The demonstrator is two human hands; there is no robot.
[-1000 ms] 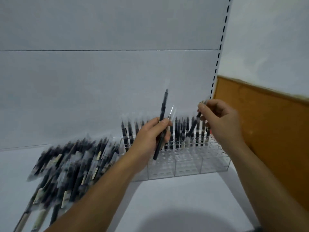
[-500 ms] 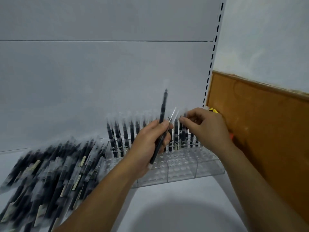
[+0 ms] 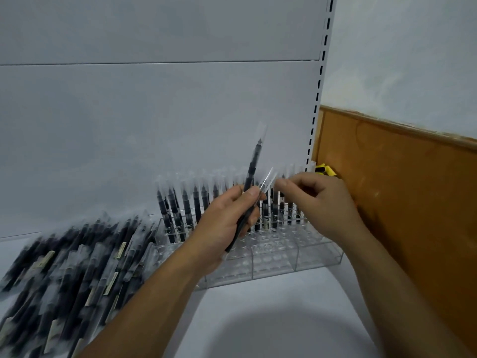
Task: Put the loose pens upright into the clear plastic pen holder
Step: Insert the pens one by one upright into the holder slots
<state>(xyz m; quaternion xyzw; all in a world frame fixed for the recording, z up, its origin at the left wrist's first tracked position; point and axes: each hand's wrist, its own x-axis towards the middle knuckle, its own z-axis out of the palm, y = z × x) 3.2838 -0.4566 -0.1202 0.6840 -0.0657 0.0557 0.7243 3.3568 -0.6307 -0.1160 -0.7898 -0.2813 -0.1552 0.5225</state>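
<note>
Back panel (image 3: 154, 112) stands behind the pen holder (image 3: 317, 254), wooden board (image 3: 400, 202) to its right. The holder sits on the white shelf (image 3: 271, 306), against the panel. Loose pens (image 3: 72, 275) are piled flat just left of the holder, blurred. A row of standing pens (image 3: 180, 205) fills the holder's back holes; the front holes show empty. Left hand (image 3: 224, 228) is in front of the holder's middle and grips a black pen (image 3: 251, 171), tip up, tilted right, same grip as 1 s ago. Right hand (image 3: 322, 202) has moved from over the holder's right end to the middle, fingertips beside the left thumb. Its fingers are curled at a thin clear strip (image 3: 267, 180); can't tell if they pinch it. Small yellow item (image 3: 326, 169) sits behind the holder's right end.
</note>
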